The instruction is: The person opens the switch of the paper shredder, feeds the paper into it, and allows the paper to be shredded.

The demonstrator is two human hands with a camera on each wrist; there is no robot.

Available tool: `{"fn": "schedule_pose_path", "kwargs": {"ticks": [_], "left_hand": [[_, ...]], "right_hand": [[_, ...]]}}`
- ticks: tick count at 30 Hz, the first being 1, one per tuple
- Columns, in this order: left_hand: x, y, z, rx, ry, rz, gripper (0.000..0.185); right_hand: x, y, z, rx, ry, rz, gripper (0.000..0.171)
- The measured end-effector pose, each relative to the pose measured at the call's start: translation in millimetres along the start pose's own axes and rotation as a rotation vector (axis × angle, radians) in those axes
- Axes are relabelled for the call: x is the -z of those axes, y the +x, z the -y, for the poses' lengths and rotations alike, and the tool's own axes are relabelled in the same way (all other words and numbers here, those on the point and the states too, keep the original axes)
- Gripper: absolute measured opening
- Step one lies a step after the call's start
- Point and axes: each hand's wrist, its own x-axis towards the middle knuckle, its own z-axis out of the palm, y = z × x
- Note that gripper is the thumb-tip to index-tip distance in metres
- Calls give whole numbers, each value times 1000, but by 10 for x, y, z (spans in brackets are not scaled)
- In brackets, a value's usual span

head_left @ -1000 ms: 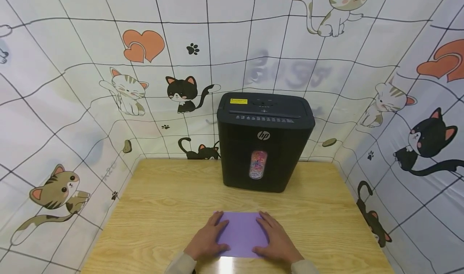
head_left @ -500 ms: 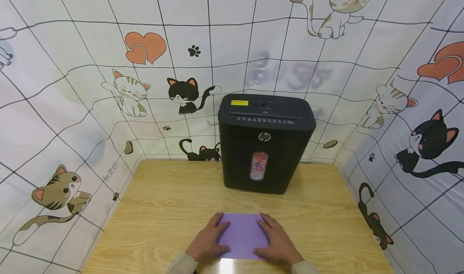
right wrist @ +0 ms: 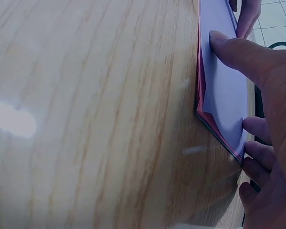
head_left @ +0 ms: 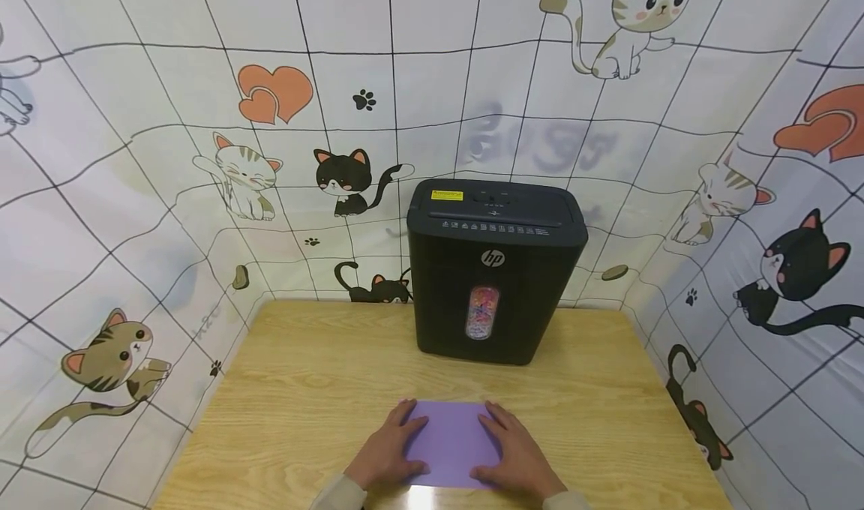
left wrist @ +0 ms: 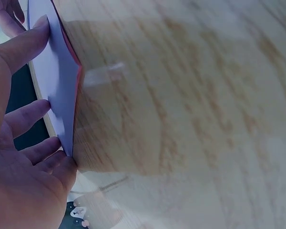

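Observation:
A small stack of colored paper (head_left: 451,442) lies flat on the wooden table, with a purple sheet on top. Pink-red edges show under the purple in both wrist views, and a dark edge shows lowest in the right wrist view. My left hand (head_left: 389,448) rests on the stack's left side, fingers spread along the edge and thumb on the top sheet (left wrist: 57,86). On the opposite side my right hand (head_left: 514,450) lies the same way, its thumb touching the purple paper (right wrist: 224,86). Neither hand lifts the paper.
A black HP paper shredder (head_left: 496,277) stands at the back of the wooden table (head_left: 304,390). Colorful shreds show through its front window (head_left: 482,313). Behind and at both sides hangs a cat-print curtain (head_left: 432,75).
The head view has tilted slightly, so the scene sits a little lower in it. Both hands and the paper stay in place on the table.

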Motion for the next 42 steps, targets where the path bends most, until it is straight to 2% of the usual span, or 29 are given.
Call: {"fn": "schedule_pose_path", "kwargs": {"ticks": [9, 18, 26, 33, 37, 42], "left_hand": [[-3, -12, -12, 9, 0, 0, 81], [3, 8, -11, 6, 10, -1, 81], [-10, 4, -10, -14, 12, -13, 80], [26, -12, -41, 14, -16, 5, 80], [38, -12, -49, 13, -22, 4, 81], [34, -9, -44, -7, -23, -5, 81]], "right_hand": [[26, -8, 29, -19, 13, 6, 98], [22, 11, 8, 0, 5, -12, 98], [-43, -20, -1, 51, -18, -77, 95], [-94, 26, 5, 66, 24, -134, 88], [-76, 61, 43, 50, 51, -139, 86], [-37, 105, 91, -45, 166, -169, 78]]}}
